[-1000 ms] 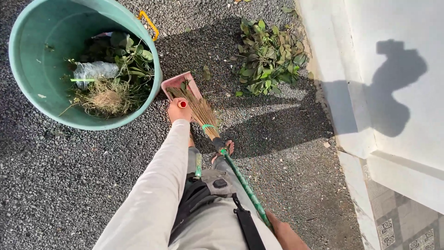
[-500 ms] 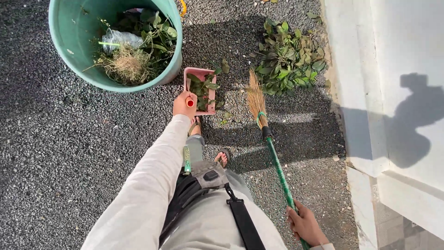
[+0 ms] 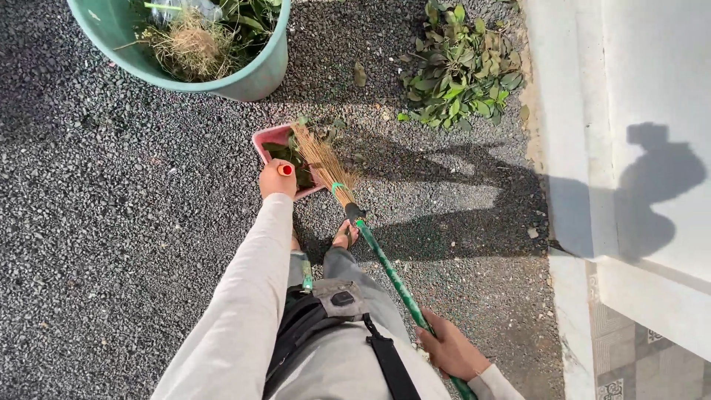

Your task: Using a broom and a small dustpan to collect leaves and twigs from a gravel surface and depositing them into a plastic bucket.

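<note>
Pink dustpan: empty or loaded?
Loaded. Dark green leaves lie inside the pink dustpan, held by the left hand; the broom bristles rest across it.

The far rim of the green bucket (image 3: pixel 252 78) is cut off by the top edge. The handle of the pink dustpan (image 3: pixel 275 141) is hidden under the fingers of the left hand (image 3: pixel 277 179). Below the fingers of the right hand (image 3: pixel 448 348), the end of the green broom handle (image 3: pixel 389 270) is cut by the bottom edge. The leaves inside the dustpan are partly covered by the broom bristles (image 3: pixel 320 159).
</note>
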